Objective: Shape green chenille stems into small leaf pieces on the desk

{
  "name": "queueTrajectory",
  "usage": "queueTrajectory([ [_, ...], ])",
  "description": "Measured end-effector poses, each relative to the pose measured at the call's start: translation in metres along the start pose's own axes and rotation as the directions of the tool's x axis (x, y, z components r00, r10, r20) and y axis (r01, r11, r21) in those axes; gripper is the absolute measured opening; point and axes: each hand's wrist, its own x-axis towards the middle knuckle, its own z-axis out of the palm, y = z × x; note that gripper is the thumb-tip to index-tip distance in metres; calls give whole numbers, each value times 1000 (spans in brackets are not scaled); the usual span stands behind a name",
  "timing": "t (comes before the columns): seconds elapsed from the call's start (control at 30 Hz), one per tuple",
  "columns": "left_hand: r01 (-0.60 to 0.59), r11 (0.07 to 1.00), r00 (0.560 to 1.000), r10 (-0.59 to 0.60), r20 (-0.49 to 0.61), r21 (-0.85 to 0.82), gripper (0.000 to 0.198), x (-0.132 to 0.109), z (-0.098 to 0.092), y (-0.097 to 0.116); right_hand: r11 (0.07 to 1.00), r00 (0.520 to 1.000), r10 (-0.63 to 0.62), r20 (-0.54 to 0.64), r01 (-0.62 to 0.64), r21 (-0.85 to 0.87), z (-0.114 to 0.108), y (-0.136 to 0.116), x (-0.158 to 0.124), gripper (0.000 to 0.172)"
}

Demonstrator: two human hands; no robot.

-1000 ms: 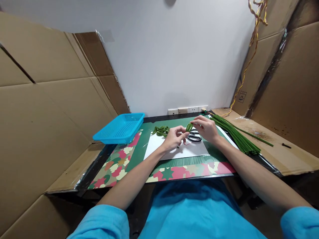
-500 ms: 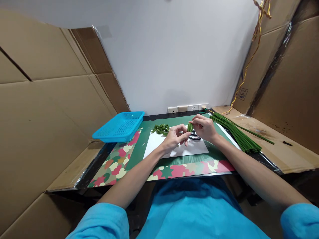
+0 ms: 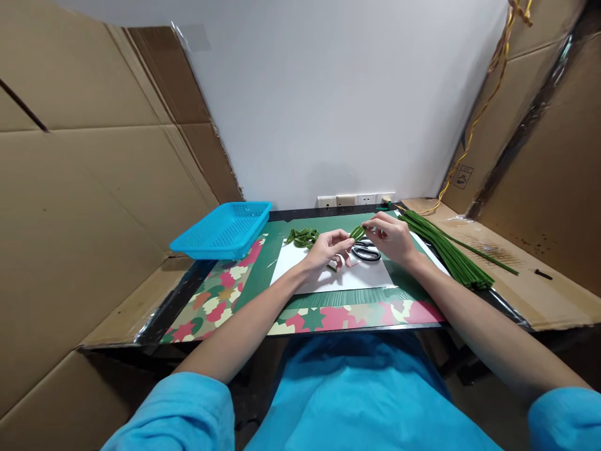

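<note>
Between my two hands is a small leaf shape bent from green pipe cleaner (image 3: 357, 233), its loops lying side by side. My left hand (image 3: 330, 248) pinches its near left end between thumb and fingers. At the far right end, the fingertips of my right hand (image 3: 390, 235) are closed on it. Just below the leaf shape lie scissors (image 3: 367, 254) with black handles, their blades mostly hidden. More bent green pipe-cleaner pieces (image 3: 303, 237) form a pile beyond my left hand. Under the hands is a white sheet of paper (image 3: 288, 269).
A bundle of straight green pipe cleaners (image 3: 446, 250) lies at the right. On the left stands a blue perforated basket (image 3: 220, 235). A green mat (image 3: 253, 282) covers the table. Cardboard panels (image 3: 94, 188) flank both sides, and sockets (image 3: 347, 200) line the back wall.
The leaf shape has turned from nearly upright to slanting up to the right. More of the scissors' handles now shows below it. Both hands keep their hold, and the view has shifted slightly.
</note>
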Motion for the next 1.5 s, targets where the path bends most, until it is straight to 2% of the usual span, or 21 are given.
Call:
queueTrajectory([
  [0.13,17,999,1000,-17,-4,43,51,2,4,-2,998,999,-19,34,21,-67,4,-5,-1,24],
  [0.27,5,990,999,-11,38,143,49,1,9,-3,993,996,-39,83,48,-112,7,-6,-1,28],
  [0.47,-28,969,998,14,56,246,48,-3,10,1,983,994,-28,104,47,-178,3,0,1,30],
  [0.57,-35,951,999,37,-1,307,47,-2,11,2,981,994,-23,109,44,-188,2,0,3,30],
  [0.7,-112,879,972,194,-133,464,57,-1,12,-1,984,994,-6,106,25,-176,2,-2,4,31],
  [0.77,-128,905,975,190,-118,406,52,0,13,-2,987,994,4,107,13,-160,2,-1,4,29],
  [0.87,-89,973,995,96,-26,214,48,1,14,-1,991,993,22,112,-7,-132,2,0,3,26],
  [0.93,-59,987,998,59,10,147,50,2,14,-1,994,992,26,126,-12,-112,3,0,3,24],
  [1.2,3,999,999,-5,-51,-54,45,1,15,0,999,977,-1,212,10,-43,7,-2,7,21],
  [1.33,13,994,999,-17,-43,-105,42,0,18,-1,999,968,-38,246,45,-22,8,1,7,20],
  [1.5,36,995,999,-35,8,-88,45,-3,12,0,994,959,-95,266,104,-20,11,0,8,19],
])
